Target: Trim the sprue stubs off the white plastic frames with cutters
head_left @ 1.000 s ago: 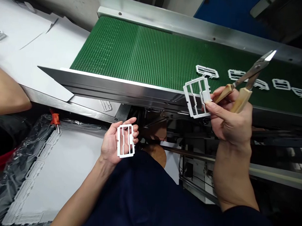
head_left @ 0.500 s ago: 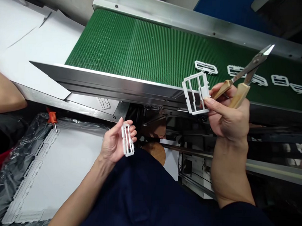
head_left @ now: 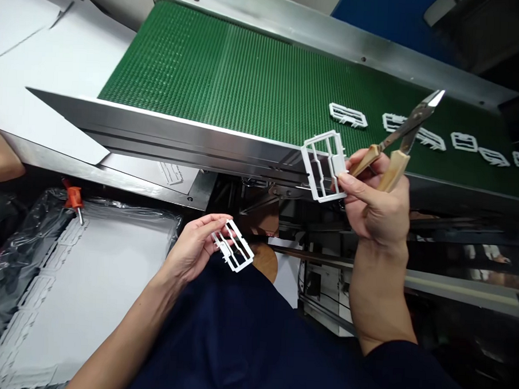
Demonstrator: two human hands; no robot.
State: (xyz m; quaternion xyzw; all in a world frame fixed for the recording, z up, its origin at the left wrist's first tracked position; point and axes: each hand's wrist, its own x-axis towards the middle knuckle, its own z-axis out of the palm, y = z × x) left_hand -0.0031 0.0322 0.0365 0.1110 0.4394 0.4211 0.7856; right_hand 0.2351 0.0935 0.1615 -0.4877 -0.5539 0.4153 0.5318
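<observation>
Low in front of my body, my left hand (head_left: 195,243) pinches a white plastic frame (head_left: 239,255) by one end; it has thin bars and small side tabs. My right hand (head_left: 379,202) is raised near the conveyor's front edge. Between thumb and fingers it grips a second white plastic frame, the larger-looking one (head_left: 311,165), held upright. The same hand also carries a pair of side-cutting pliers (head_left: 417,118) with tan handles, its jaws pointing up and right. Beyond the hand, several similar white frames (head_left: 348,115) lie on the green conveyor belt (head_left: 247,79).
A metal rail (head_left: 193,128) edges the belt. White sheets (head_left: 40,87) cover the surface at left, where another person's arm (head_left: 3,159) shows. Below stands a plastic-lined box holding a white sheet (head_left: 113,280), with rows of frames along its side and an orange-handled tool (head_left: 74,199) at its corner.
My left hand has turned its frame from near edge-on to a flatter view, fingers now pinching its end. My right hand, frame and pliers appear slightly further left. Another frame shows at the belt's right.
</observation>
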